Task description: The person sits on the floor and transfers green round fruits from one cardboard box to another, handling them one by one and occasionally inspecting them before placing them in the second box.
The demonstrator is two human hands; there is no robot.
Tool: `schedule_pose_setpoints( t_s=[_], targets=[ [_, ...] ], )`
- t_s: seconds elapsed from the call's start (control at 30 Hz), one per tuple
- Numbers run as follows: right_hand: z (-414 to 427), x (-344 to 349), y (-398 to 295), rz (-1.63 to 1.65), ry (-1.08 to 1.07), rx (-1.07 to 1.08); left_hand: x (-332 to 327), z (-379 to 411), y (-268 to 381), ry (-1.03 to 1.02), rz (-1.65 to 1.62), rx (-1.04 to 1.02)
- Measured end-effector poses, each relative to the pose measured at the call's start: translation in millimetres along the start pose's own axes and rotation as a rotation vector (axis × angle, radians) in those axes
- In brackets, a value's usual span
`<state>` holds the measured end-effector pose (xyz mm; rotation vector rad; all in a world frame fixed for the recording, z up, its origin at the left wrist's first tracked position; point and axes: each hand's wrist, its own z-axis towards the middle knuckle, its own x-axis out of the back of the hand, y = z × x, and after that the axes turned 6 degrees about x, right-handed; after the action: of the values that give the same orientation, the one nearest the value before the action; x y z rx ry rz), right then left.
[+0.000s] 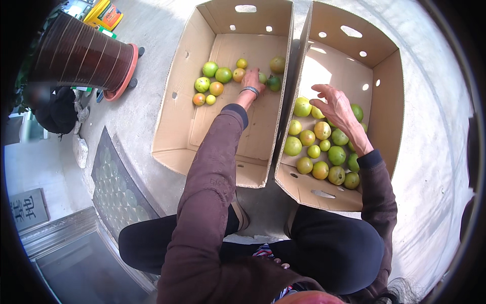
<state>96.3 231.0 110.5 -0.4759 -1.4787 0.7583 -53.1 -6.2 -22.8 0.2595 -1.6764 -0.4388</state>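
Note:
Two open cardboard boxes lie side by side before me. In the left cardboard box, my left hand reaches down among several green and reddish tomatoes. An orange-tinged tomato lies at its left, and a pale green tomato is against its right side. Its fingertips are hidden, so any grip is unclear. My right hand hovers over the right cardboard box, thumb and fingers apart. Below it lie many mostly green tomatoes, including a large green tomato near the left wall and a yellowish tomato.
A brown ribbed plant pot stands on a wheeled pink saucer at the upper left, with a yellow bucket behind it. A patterned mat lies left of my knees. My legs border the boxes' near ends.

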Motion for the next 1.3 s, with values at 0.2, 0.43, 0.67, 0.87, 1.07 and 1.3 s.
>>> schedule_pose_setpoints(
  t_s=[0.2, 0.43, 0.67, 0.87, 1.07, 1.3],
  targets=[
    [3.7, 12.6, -10.3, 0.107, 0.261, -0.024, 55.7, -30.0, 26.5, -0.004, -0.548, 0.093],
    [17.3, 13.8, -95.0, 0.092, 0.206, 0.352, 153.3, -130.5, 98.4, 0.376, -0.308, -0.534],
    [7.7, 39.2, -86.8, 0.129, 0.247, 0.264, 156.2, -153.5, 121.6, 0.291, -0.567, -0.535],
    [15.3, 16.2, 53.5, -0.127, 0.216, -0.136, 139.2, -137.1, 67.2, 0.247, -0.987, -0.077],
    [7.4, -17.2, 110.6, -0.434, -0.115, -0.205, 117.0, -123.1, 31.7, 0.125, -1.086, 0.094],
    [6.1, -27.0, 114.2, -0.704, -0.185, -0.118, 120.3, -121.4, 24.7, 0.211, -1.119, 0.286]
  ],
)
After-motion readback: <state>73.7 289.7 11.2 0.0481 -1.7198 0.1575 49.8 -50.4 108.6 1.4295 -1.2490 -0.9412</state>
